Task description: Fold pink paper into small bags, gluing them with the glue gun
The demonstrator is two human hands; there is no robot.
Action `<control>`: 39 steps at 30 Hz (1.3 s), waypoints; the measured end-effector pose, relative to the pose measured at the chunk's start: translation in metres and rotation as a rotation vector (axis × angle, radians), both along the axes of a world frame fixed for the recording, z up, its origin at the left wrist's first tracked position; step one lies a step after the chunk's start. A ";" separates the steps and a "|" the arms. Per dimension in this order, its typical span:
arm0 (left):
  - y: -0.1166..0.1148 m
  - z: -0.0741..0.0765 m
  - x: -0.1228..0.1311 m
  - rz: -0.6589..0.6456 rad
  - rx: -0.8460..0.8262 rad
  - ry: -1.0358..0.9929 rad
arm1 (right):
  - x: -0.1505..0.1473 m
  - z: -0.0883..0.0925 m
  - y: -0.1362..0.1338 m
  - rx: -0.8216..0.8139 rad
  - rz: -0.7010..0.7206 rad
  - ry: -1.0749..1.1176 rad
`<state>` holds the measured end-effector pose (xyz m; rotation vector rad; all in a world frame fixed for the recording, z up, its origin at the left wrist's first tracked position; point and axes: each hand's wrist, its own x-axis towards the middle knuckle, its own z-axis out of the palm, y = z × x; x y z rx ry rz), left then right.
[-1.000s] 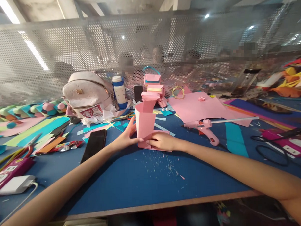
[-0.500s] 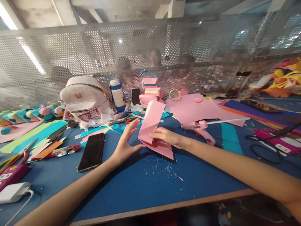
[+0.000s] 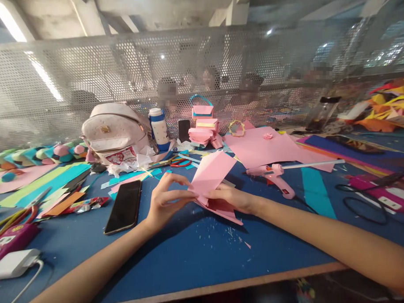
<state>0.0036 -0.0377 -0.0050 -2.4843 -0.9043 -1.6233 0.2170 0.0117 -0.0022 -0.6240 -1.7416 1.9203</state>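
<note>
A folded pink paper piece (image 3: 212,174) is lifted off the blue table (image 3: 192,253) at the centre. My right hand (image 3: 231,198) pinches its lower part from the right, fingers closed on the paper. My left hand (image 3: 165,201) grips its left edge, thumb and fingertips pressed on the fold. The upper flap of the paper tilts to the right. Small paper scraps lie on the table just below it.
A black phone (image 3: 124,206) lies left of my hands. A pink glue gun (image 3: 274,174) rests to the right, before a large pink sheet (image 3: 265,147). A pale bag (image 3: 111,131), a bottle (image 3: 159,128), coloured paper strips and scissors (image 3: 361,201) surround the work spot.
The pink paper piece stood upright on the table; now it is lifted and tilted right. My left hand went from open beside it to pinching its edge.
</note>
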 end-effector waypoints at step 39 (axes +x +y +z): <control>-0.015 0.010 0.010 -0.027 0.090 0.186 | 0.009 0.014 -0.002 0.099 0.229 -0.081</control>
